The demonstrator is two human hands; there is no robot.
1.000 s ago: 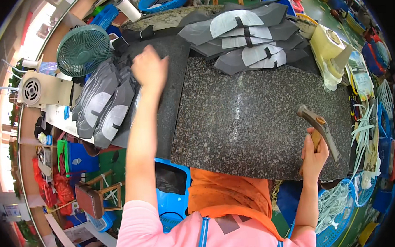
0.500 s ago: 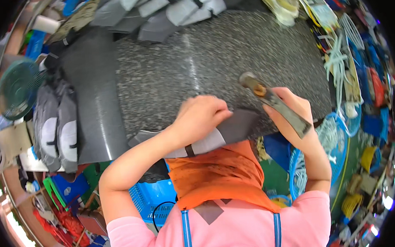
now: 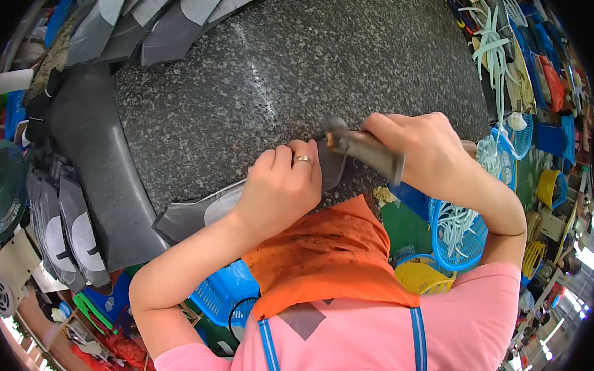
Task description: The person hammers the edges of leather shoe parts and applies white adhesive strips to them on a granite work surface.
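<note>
Left hand (image 3: 283, 179) and right hand (image 3: 430, 143) now work close together at the near edge of a speckled stone slab (image 3: 290, 70). The left is curled over a dark grey panel (image 3: 183, 218), its fingers bent; whether it pinches the piece or only presses it cannot be told. The right is clenched around a hammer (image 3: 370, 150), whose blurred head lies over the panel's right end; contact is not discernible. A second earlier the left hand was over the pieces at the left and the hammer over bare stone; half a second later the panel lay at the near edge with the hammer apart from it. The change suggests that fetching has given way to hammer work on this piece. The panel lies lengthwise along the slab's edge, beside the orange apron (image 3: 322, 259): flat-looking, angular at its left tip, with a pale grey patch partly covered by the left hand and forearm. Outward, similar pieces lie overlapped at the far left of the slab (image 3: 172, 33) and in a group (image 3: 82, 232) beside a black mat (image 3: 89, 130); at the right stands a blue basket of pale strips (image 3: 459, 230).
</note>
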